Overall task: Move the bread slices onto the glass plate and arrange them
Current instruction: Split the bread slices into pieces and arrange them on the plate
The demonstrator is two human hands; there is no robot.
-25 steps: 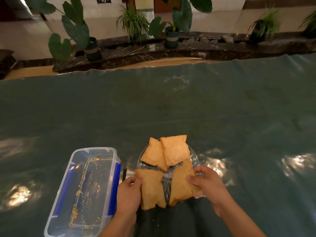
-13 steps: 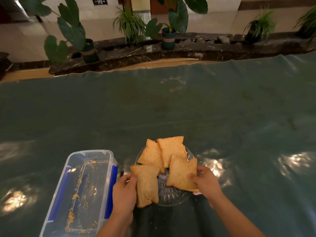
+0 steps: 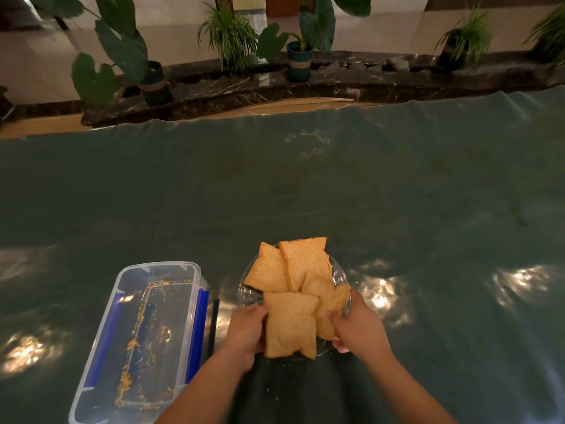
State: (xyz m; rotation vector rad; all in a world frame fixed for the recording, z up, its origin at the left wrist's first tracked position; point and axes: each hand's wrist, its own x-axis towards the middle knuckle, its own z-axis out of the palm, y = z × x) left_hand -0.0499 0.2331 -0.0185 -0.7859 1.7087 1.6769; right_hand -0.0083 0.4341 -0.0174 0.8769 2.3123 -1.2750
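Several bread slices lie overlapping on a round glass plate [image 3: 341,276] near the table's front edge. Two far slices [image 3: 301,261] rest at the back of the plate. My left hand [image 3: 246,330] grips the left edge of the near-left slice [image 3: 289,324]. My right hand [image 3: 357,327] holds the near-right slice [image 3: 324,298], which is tucked partly under the near-left one. Both near slices hang over the plate's front rim.
A clear plastic container [image 3: 140,338] with blue clips and only crumbs inside stands left of the plate. The table is covered by a dark green cloth [image 3: 305,185]. Potted plants [image 3: 299,56] line a ledge beyond the far edge.
Both hands have pushed the two near slices together. The gap showing the plate's middle has closed, and the near-left slice now overlaps the near-right one.
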